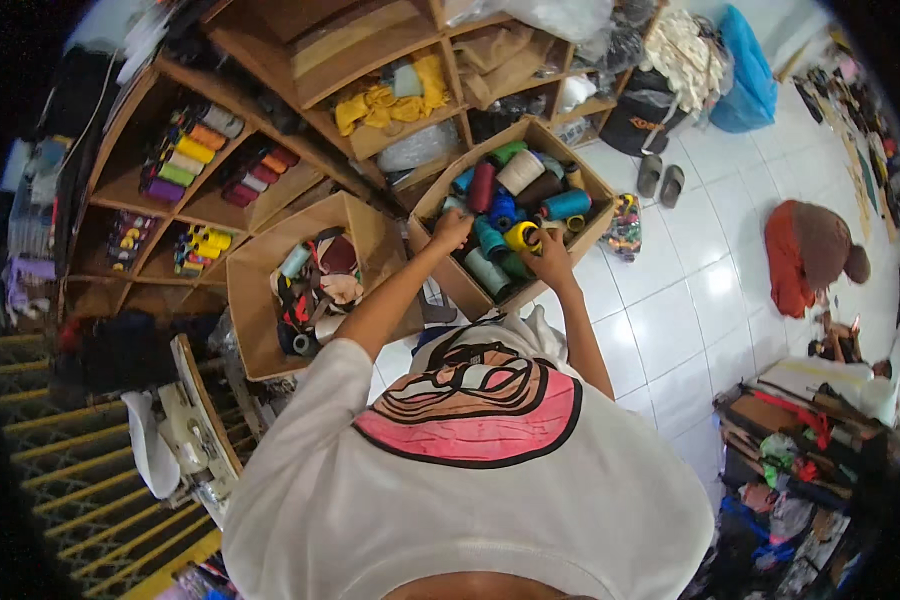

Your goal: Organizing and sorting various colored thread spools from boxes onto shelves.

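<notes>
A yellow spool is seen near the centre of the frame, in the lower right part of an open cardboard box filled with spools. Its right end is held by the right hand, whose fingers are bent and partly closed about it. The left hand is placed at the box's left side, below a dark red spool, with its fingers bent; whether anything is gripped by them cannot be told. Around the yellow spool, a blue spool, a teal spool and a cream spool are crowded together.

To the left, a second cardboard box is filled with mixed cloth and spools. Across the upper left, wooden shelving is stocked with rows of coloured spools and a yellow cloth. At the upper right, a blue bag and a pair of slippers are set on the white tiled floor. The lower middle is filled by a white shirt.
</notes>
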A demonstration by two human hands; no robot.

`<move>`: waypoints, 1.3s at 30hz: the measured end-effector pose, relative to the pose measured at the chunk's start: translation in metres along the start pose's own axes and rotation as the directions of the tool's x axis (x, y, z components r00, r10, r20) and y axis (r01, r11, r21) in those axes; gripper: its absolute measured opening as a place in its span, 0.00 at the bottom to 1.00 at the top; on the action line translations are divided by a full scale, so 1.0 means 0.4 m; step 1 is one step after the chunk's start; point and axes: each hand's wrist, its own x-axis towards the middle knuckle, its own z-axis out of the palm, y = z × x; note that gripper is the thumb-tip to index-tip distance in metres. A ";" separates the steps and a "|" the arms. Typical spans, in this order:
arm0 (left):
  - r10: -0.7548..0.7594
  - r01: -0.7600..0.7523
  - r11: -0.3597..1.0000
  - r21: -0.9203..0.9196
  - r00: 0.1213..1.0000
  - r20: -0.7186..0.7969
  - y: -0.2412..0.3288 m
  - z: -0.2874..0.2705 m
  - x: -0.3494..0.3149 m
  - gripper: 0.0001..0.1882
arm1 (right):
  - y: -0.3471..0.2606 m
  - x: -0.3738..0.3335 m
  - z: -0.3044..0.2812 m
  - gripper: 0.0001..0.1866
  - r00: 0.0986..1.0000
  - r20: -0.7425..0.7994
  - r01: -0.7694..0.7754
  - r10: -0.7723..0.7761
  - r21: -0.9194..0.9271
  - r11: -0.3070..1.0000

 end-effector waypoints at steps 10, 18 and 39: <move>0.030 0.014 0.967 0.256 0.985 -0.167 0.058 0.062 0.063 0.38 | 0.010 -0.001 0.042 0.14 0.995 -0.097 0.047 -0.037 0.102 0.994; 0.031 0.018 0.974 0.226 0.977 -0.211 0.074 0.016 -0.021 0.36 | 0.001 -0.009 0.025 0.16 0.997 -0.078 -0.008 0.012 0.059 0.998; 0.079 -0.008 0.919 0.394 0.983 -0.164 0.041 0.028 0.028 0.41 | 0.008 0.000 0.062 0.19 0.992 -0.124 0.007 -0.012 -0.039 0.999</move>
